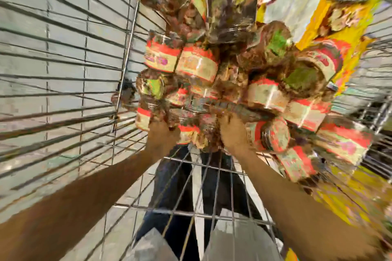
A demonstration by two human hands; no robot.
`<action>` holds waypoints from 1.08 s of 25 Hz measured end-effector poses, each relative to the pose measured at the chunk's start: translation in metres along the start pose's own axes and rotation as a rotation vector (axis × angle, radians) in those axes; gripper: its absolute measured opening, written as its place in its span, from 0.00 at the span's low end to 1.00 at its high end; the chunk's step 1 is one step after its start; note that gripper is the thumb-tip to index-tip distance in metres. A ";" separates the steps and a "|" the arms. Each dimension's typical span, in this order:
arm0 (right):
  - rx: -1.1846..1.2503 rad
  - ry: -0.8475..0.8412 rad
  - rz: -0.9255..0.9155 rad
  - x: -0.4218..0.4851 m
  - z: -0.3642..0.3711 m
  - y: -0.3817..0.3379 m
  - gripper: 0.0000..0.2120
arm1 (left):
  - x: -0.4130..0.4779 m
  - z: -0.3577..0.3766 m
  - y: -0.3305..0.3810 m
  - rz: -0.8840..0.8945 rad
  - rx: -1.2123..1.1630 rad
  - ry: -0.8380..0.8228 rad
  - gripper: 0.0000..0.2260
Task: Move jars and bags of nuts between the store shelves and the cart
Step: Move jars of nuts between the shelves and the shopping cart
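Reaching into the load: both of my hands are down in the heap, and the picture is badly smeared, so I read it with care.
Cart: the silver wire-mesh shopping cart (63, 82) surrounds everything; its bars are rigid and will catch a label or a knuckle if I drag anything along them.
Bags: yellow printed plastic bags of nuts (347, 34) lie along the right wall of the cart, soft and shifting; I judge them best taken by the body, not a corner.
Big jars: tall clear plastic jars of brown nuts (231, 6) lie at the far end, bulky and probably the heaviest; take them round the middle.
Small jars: clear round jars with red-and-cream labels (197, 63) are piled mid-cart, touching one another; smooth-sided, slippery, and liable to roll once a neighbour leaves.
Left hand (161, 133): curled on a small jar at the pile's near-left edge.
Right hand (233, 133): buried among the jars; whether it grips one, I cannot tell.
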State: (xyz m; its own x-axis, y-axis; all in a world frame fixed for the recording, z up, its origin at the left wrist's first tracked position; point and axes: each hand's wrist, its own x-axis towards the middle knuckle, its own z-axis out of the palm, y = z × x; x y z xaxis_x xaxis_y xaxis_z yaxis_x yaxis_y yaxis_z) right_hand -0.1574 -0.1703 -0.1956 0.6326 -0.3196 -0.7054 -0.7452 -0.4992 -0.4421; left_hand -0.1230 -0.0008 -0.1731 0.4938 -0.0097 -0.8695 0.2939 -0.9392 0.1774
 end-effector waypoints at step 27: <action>1.084 -0.549 0.461 0.017 -0.070 -0.039 0.36 | -0.036 -0.037 0.031 0.044 -0.771 0.162 0.11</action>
State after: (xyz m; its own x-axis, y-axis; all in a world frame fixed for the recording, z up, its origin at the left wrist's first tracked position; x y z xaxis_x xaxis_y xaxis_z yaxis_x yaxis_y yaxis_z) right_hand -0.1032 -0.2127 -0.1519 0.2981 0.2118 -0.9307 -0.8226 0.5516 -0.1380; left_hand -0.1014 -0.0174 -0.1197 0.6142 0.0645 -0.7865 0.7263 -0.4361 0.5314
